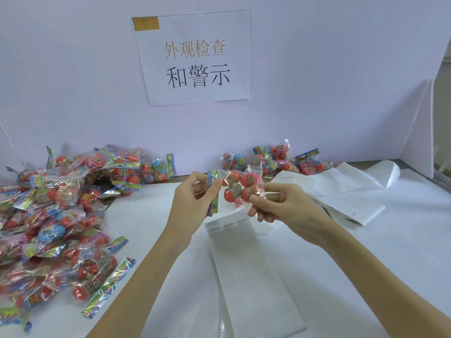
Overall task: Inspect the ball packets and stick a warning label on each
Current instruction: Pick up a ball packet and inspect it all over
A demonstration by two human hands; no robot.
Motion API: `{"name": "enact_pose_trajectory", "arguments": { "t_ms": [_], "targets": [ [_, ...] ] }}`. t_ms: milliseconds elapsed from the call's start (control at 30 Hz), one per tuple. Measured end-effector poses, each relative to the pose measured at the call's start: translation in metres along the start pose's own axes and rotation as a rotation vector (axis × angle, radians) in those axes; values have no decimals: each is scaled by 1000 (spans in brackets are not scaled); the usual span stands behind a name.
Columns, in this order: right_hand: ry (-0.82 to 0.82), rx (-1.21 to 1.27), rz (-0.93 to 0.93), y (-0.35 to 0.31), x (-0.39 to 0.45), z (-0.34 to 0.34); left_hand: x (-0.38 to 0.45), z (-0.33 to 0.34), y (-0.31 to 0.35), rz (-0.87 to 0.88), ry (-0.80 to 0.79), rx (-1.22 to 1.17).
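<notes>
One ball packet held up over the worktop between both hands.

The left hand pinches the packet's printed header strip, its fingers curled round that edge; the right hand grips the opposite, lower corner of the clear film between thumb and curled fingers. The packet holds red and pink balls and hangs above a label sheet lying flat on the white worktop — most of the sheet's cells look peeled, with printed labels showing at its far end. A large heap of packets lies at the left; a smaller group of packets sits against the back wall, beside loose backing paper. A printed notice is fixed to the wall.
</notes>
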State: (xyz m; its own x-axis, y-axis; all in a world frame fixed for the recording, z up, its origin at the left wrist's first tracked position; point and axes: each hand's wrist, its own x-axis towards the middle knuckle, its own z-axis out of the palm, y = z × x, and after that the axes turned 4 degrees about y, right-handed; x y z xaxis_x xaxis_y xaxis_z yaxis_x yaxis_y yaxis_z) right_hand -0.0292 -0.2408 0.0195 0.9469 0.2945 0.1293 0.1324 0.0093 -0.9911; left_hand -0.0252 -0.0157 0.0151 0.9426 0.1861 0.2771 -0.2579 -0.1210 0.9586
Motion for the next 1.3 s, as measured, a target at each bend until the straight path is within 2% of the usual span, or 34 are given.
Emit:
{"name": "enact_pose_trajectory", "arguments": {
  "t_ms": [167,300,433,633,700,800,867,933,967,1033,1100,1133,1200,1300],
  "targets": [
    [-64,12,-16,-6,-3,1,2,-2,3,68,33,-8],
    [-192,-8,10,-5,-4,3,0,-2,3,35,-66,-22],
    [-103,-1,44,-5,-3,3,-2,-2,2,45,-130,-20],
    [-55,17,58,-3,0,-1,-4,2,6,10,-37,-55],
    [-24,89,51,0,1,3,-5,2,8,-38,-27,-96],
    [-24,266,65,2,1,11,-5,1,9,-106,-105,-150],
    [-51,300,50,3,0,16,-6,2,8,-64,-123,-204],
    [-12,280,15,4,0,22,-3,-1,6,-16,-55,-336],
    [35,201,-27,7,-1,24,0,-4,5,17,-19,-375],
    [112,-180,-183,12,-3,26,6,-12,3,110,46,-303],
    [43,-594,-318,18,-5,28,8,-17,1,166,95,-156],
    [-14,-726,-351,21,-5,30,9,-17,0,159,106,-111],
    [-57,-938,-434,30,-4,33,10,-17,-4,107,115,-28],
    [79,-1118,-535,38,2,35,11,-15,-7,9,102,120]
  ]
}}
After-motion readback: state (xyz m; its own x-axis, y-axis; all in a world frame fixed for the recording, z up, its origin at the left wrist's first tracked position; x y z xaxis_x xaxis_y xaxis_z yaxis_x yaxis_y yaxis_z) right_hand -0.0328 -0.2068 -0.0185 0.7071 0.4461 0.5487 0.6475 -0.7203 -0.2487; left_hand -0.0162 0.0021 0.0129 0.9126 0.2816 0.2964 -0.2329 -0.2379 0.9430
